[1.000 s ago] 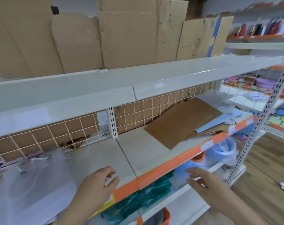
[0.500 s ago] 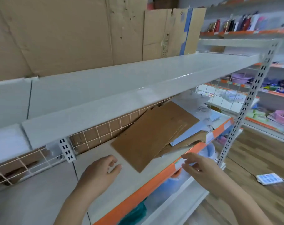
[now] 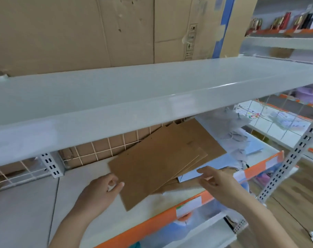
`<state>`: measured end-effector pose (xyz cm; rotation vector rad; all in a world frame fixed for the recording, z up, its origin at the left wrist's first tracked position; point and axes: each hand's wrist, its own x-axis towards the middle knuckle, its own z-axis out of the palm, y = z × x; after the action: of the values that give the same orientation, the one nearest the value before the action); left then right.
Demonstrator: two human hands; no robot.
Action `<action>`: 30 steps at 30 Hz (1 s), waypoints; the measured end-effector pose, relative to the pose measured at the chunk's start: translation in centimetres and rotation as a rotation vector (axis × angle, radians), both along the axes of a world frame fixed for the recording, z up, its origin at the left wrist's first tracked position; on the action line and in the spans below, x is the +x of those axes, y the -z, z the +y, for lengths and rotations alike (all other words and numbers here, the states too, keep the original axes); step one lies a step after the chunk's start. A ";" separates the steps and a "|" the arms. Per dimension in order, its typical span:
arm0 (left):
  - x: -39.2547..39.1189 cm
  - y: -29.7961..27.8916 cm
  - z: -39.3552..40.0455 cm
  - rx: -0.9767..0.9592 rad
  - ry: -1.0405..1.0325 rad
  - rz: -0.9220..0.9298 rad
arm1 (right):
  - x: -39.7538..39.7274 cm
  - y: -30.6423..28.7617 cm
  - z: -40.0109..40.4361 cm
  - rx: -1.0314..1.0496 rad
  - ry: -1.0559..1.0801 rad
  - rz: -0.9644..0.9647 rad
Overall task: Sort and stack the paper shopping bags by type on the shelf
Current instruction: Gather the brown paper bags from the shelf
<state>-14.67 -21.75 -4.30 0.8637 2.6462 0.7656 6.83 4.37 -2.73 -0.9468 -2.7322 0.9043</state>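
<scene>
A loose, fanned pile of flat brown paper bags (image 3: 157,163) lies on the white shelf (image 3: 91,212) with the orange front edge. Light blue bags (image 3: 222,165) stick out from under the pile on the right, and white bags with cord handles (image 3: 231,133) lie further back right. My left hand (image 3: 100,194) hovers at the left edge of the top brown bag with loosely curled fingers, holding nothing. Over the pile's right front edge, above the blue bag, my right hand (image 3: 218,181) reaches with spread fingers and grips nothing.
A white upper shelf (image 3: 152,97) overhangs the pile closely, with flattened cardboard boxes (image 3: 80,33) standing on it. A wire grid (image 3: 102,151) backs the lower shelf. A slotted metal upright (image 3: 293,161) stands at the right. Blue items sit on the shelf below.
The view has swung right and closer to the bag pile. Both hands have moved forward from the shelf's front edge to the sides of the brown bags.
</scene>
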 end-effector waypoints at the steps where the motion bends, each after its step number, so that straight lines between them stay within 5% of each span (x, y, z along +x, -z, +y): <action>1: 0.6 0.3 0.7 -0.010 -0.038 -0.017 | -0.3 -0.1 1.3 0.003 -0.030 -0.013; 7: 3.3 3.1 5.3 -0.253 -0.376 -0.121 | -1.7 -1.1 7.7 0.044 -0.210 -0.016; 15: 4.8 4.8 11.0 -0.256 -0.818 -0.246 | -2.7 0.2 12.7 0.034 -0.276 -0.005; 22: 3.6 5.2 13.5 -0.384 -0.948 -0.264 | -3.7 1.6 14.3 0.060 -0.278 -0.031; 27: 2.5 5.7 12.5 -0.317 -1.008 -0.271 | -4.3 2.3 14.4 0.047 -0.243 0.027; 30: 2.5 5.8 11.9 -0.089 -0.996 -0.226 | -5.5 2.6 14.0 0.069 -0.156 0.031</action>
<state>-12.19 -9.89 -10.09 -0.6181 2.7584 0.8383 1.35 18.42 -5.29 -0.7102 -2.8218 0.8336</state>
